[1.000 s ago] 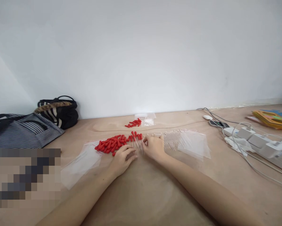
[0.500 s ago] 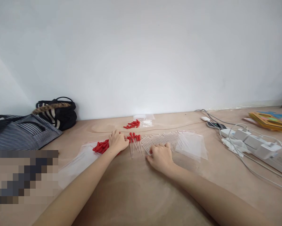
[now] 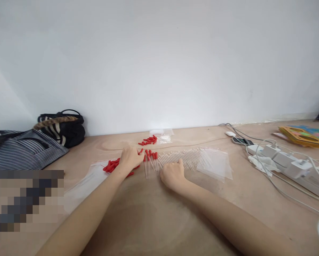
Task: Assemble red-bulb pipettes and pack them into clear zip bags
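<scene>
Left hand point(image 3: 129, 158): back uppermost, fingers bent down over the right part of a heap of red bulbs point(image 3: 111, 165), with one bulb showing at the fingertips. Right hand point(image 3: 172, 174): curled, low over the near left end of a row of clear tubes point(image 3: 187, 159). Pinch or mere contact, for either hand: impossible to tell, with the undersides hidden.

Between the hands: several red-capped tubes point(image 3: 153, 155), lying flat, caps pointing away from the person; apparently kept apart from both loose stocks. Clear tubes: laid slantwise, side by side, presumably for easy single picking. Heap: on the left, probably to suit the nearer hand.

Flanking, flat on the counter point(image 3: 154, 220): left plastic bag point(image 3: 81, 188), right plastic bag point(image 3: 218, 165). Beyond, near the wall: smaller red pile point(image 3: 150, 140), beside thin clear pieces point(image 3: 164, 139). Far right: white chargers point(image 3: 298, 169), with cables.
</scene>
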A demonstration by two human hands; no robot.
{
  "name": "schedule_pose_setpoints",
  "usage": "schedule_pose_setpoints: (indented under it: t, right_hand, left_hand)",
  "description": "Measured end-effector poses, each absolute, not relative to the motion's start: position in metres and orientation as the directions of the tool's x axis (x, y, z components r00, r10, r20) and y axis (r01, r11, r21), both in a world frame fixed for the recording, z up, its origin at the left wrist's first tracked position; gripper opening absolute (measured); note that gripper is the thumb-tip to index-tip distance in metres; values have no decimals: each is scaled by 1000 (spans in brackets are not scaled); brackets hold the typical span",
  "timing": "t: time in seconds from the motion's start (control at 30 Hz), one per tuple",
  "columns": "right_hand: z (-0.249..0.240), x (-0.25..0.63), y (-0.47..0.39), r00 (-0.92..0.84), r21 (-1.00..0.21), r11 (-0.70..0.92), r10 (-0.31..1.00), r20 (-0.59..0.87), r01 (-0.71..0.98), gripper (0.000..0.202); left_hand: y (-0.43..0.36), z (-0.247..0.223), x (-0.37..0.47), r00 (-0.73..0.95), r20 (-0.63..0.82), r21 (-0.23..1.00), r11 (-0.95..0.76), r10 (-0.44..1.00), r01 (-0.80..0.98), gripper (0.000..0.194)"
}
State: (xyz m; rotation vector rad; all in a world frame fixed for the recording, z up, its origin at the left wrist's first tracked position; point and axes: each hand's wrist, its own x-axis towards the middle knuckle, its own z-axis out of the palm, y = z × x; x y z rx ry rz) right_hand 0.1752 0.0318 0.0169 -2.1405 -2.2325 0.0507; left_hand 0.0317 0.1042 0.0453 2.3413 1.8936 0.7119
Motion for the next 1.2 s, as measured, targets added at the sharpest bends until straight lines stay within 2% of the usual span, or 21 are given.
schedule_pose_setpoints:
  t: [0.1,0.2,0.3,0.37,0.5,0.63,0.8,0.9,1.0,1.2]
  right_hand:
    - [19,174,32,-62,-60,62,998,-1,996,26]
    - [21,181,28,-86,-73,87,996,14,994,26]
    - [21,199,24,-117,-107,129,987,112,986,27]
    - [17,215,21,-158,-161,188,970,183,969,25]
    - [4,241,15,-298,-327,406,895,333,853,17]
    - [-7,248,10,-373,-377,553,810,452,743,21]
    - [-8,237,0,-373,-419,537,831,412,732,19]
    - [-7,230,-6,-336,-450,511,846,413,733,15]
    - [-6,227,-10,-321,-424,502,844,428,754,12]
    - [-7,223,-9,-326,-398,515,830,453,759,13]
  left_hand:
    - [67,41,29,247,342,280,-349,907,894,7]
    - [32,30,25,478,380,197,-574,792,795,7]
    - [13,21,23,613,362,146,-692,702,707,8]
    - [9,17,23,644,344,156,-718,683,678,10]
    - [12,12,27,611,335,306,-696,718,650,18]
    - [14,7,30,584,270,458,-635,766,622,15]
    - [15,0,26,489,364,574,-604,793,552,11]
    - [18,-7,23,404,342,715,-514,849,474,9]
    - [22,-14,20,363,303,821,-435,881,370,9]
    - [24,-19,21,345,271,885,-374,898,279,11]
